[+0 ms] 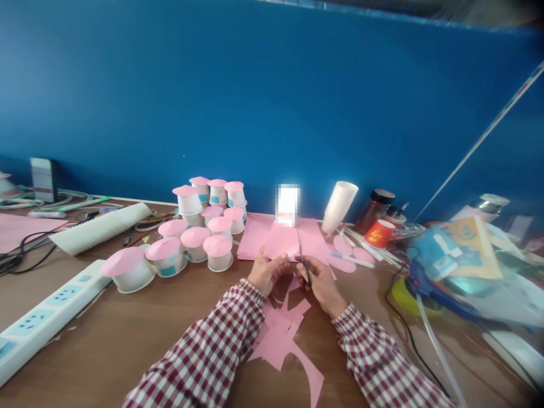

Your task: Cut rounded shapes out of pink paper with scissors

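My left hand [267, 272] pinches the lower edge of a pink paper sheet [281, 241] in the middle of the table. In my right hand [322, 280] are dark-handled scissors [305, 271], their blades pointing away from me along the sheet's right side. Behind it lie larger pink sheets [253, 238]. Jagged pink paper scraps [276, 334] are spread between my forearms. Pink ovals [342, 245] lie just right of the sheets, with a pale pen [352, 260] across them.
Several upturned paper cups with pink tops [217, 249] stand at left, some stacked. A white power strip [51, 317] and nested white cups [102, 226] lie beyond. A white cup stack [339, 207], red cup [379, 233], dark jar [374, 211] and blue glue gun [437, 292] are at right.
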The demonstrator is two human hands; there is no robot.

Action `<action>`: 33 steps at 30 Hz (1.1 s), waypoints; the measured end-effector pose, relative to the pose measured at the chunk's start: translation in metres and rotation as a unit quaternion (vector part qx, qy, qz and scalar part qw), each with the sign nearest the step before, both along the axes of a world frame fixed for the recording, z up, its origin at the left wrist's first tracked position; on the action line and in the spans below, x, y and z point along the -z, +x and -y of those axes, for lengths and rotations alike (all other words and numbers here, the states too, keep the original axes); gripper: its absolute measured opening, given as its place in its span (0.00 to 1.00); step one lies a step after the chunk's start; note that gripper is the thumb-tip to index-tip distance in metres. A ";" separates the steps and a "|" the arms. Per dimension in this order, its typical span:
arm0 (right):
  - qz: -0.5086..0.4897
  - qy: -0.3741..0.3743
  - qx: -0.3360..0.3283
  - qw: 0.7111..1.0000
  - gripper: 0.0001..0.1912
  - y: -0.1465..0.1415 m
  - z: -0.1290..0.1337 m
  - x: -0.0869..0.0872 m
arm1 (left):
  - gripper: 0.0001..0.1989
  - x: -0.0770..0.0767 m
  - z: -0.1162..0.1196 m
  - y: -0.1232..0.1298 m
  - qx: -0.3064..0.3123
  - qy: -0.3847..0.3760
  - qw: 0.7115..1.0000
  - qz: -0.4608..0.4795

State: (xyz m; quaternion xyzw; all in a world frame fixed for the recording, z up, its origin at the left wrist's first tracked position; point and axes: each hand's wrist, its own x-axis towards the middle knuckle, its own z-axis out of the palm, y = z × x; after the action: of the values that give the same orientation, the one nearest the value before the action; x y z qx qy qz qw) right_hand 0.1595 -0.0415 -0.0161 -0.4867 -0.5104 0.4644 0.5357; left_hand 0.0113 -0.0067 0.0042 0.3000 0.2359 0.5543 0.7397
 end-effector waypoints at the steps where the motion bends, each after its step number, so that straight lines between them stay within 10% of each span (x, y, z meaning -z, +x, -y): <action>1: -0.004 -0.002 0.002 1.000 0.21 -0.001 0.000 0.000 | 0.17 0.000 -0.002 0.000 -0.007 -0.013 1.000 0.015; 21: 0.069 0.010 -0.014 0.997 0.18 -0.004 0.004 -0.004 | 0.13 0.003 -0.003 0.005 -0.073 -0.133 0.984 -0.091; 33: 0.093 0.045 -0.043 0.994 0.19 -0.007 0.005 -0.008 | 0.14 0.006 -0.004 0.005 -0.059 -0.071 0.990 -0.103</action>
State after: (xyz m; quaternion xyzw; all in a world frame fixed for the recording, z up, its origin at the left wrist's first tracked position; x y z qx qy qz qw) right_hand 0.1529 -0.0464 -0.0086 -0.4814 -0.5986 0.4161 0.4866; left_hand 0.0163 -0.0029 -0.0018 0.2881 0.3665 0.5447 0.6971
